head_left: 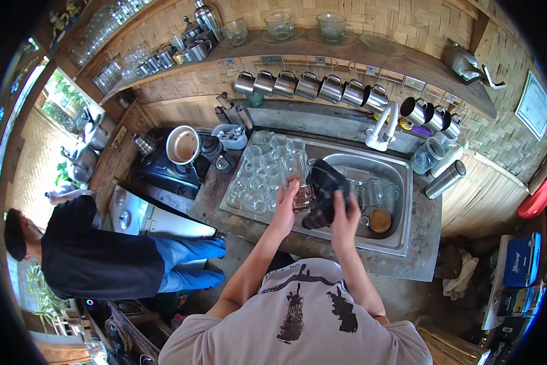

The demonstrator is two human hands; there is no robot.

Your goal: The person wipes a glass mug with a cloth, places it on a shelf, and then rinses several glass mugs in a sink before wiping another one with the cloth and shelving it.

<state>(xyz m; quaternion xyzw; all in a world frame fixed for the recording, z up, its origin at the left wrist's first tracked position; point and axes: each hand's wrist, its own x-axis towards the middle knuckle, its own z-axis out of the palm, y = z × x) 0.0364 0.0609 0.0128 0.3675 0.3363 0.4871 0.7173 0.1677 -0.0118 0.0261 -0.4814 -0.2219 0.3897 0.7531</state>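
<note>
My left hand (287, 204) is wrapped round the lower part of a tall clear glass (293, 168), tilted above the sink's edge. My right hand (345, 218) grips a dark cloth (328, 185) just to the right of the glass. The cloth hides part of the sink behind it. Many upturned clear glasses (258, 173) stand close together on the drainboard at the left. In the steel sink basin (401, 210) lie several glass mugs (375, 191) and a round brown item (380, 221) whose kind I cannot make out.
A white faucet (382, 131) rises behind the sink. Steel mugs (307, 85) hang in a row under the shelf. Left of the drainboard are a stove (164, 167) with a pot (182, 145) on it. Another person (97, 255) stands at the left. A steel tumbler (446, 179) stands right of the sink.
</note>
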